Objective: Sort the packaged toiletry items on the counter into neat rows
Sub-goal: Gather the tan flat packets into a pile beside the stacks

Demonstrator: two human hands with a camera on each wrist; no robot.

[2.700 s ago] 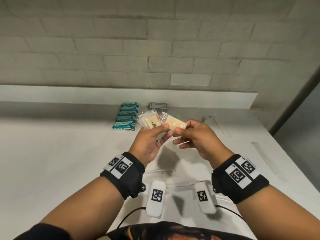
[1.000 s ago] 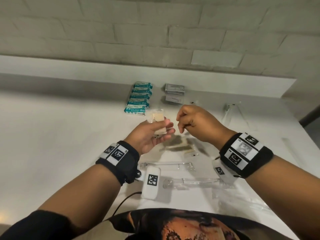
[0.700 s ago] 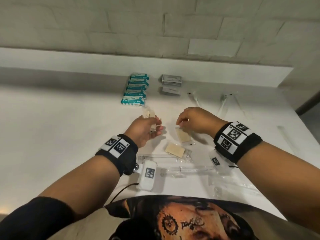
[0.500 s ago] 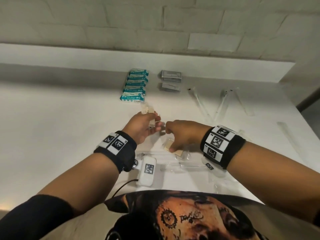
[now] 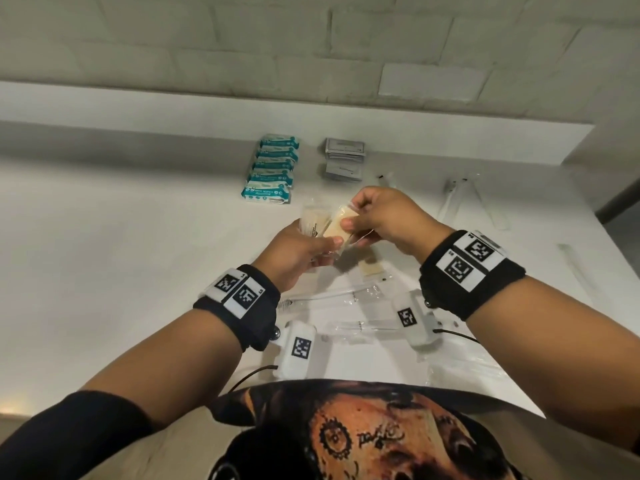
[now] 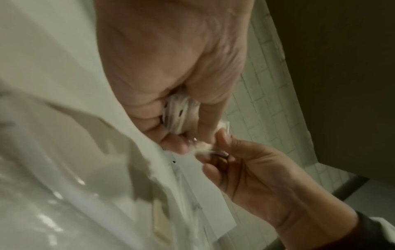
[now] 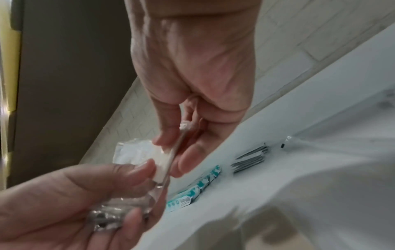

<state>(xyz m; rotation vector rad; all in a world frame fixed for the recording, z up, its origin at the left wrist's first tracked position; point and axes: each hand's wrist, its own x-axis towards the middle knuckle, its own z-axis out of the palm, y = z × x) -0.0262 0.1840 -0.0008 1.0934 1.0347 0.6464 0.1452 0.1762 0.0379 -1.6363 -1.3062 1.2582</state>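
My left hand (image 5: 320,245) is raised over the counter (image 5: 121,271) and grips a small stack of clear-wrapped beige packets (image 5: 311,223). My right hand (image 5: 351,216) pinches another beige packet (image 5: 341,226) by its edges and holds it against that stack. The right wrist view shows this packet (image 7: 162,165) edge-on between thumb and fingers, touching the left thumb. The left wrist view shows the stack (image 6: 179,116) inside the curled left fingers. One more beige packet (image 5: 370,268) lies on the counter below the hands.
A row of teal wipe packs (image 5: 273,168) and a row of grey sachets (image 5: 344,159) lie by the back ledge. Long clear-wrapped items (image 5: 329,296) lie near my body, and more (image 5: 460,199) lie at the back right. The counter's right edge is close.
My right hand dropped to the counter, picked up a beige packet and lifted it to the stack in my left hand. The left hand kept its hold.
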